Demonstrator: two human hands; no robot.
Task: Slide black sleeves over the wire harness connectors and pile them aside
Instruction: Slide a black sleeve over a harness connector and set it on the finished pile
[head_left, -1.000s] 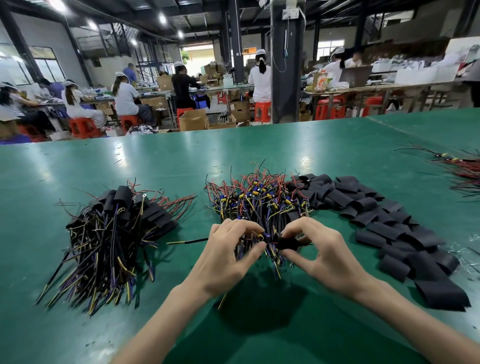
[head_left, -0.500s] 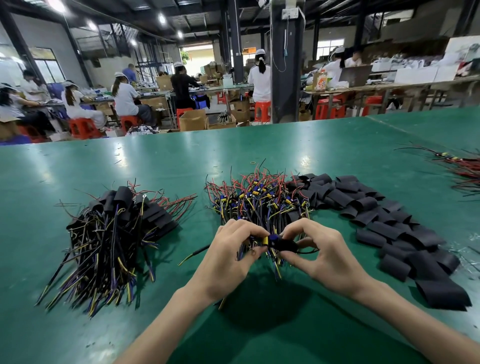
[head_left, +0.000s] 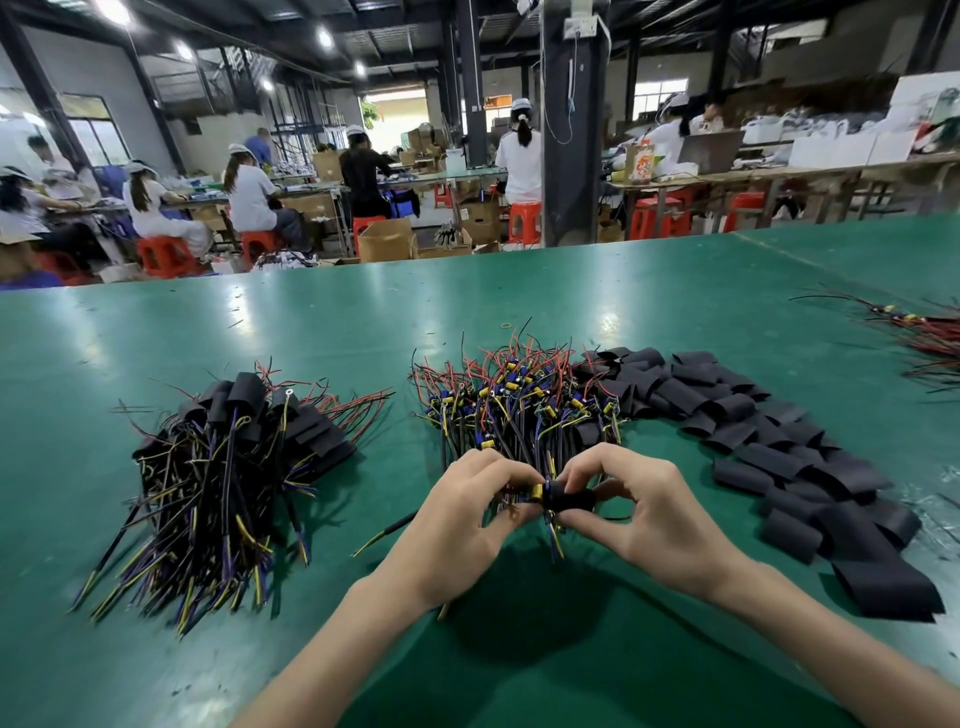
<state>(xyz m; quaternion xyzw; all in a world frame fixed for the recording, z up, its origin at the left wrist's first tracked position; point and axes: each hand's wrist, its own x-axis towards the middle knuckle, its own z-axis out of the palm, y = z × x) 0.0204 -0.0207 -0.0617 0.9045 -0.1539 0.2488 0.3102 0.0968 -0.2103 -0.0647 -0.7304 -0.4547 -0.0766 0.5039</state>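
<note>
Both hands meet at centre, low over the green table. L hand pinches a wire harness, thumb & fingers curled tight near its yellow connector; the harness's tail runs out to the left, close to the tabletop. R hand pinches a black sleeve btwn thumb & forefinger, its mouth right up against the connector. Sleeve looks partly on, w/ the yellow end showing at its left edge. Directly behind the hands is a heap of bare harnesses: red, blue & yellow wires, connectors uncovered. Right of that & touching it, a spread of loose sleeves lies flat, running down toward the near right. Well off to the left sits the done pile, sleeves at the far end, wire tails fanning toward the camera. At the far right edge there's another bundle of red wires, apart from the rest. In the background, workers sit on red stools at benches.
</note>
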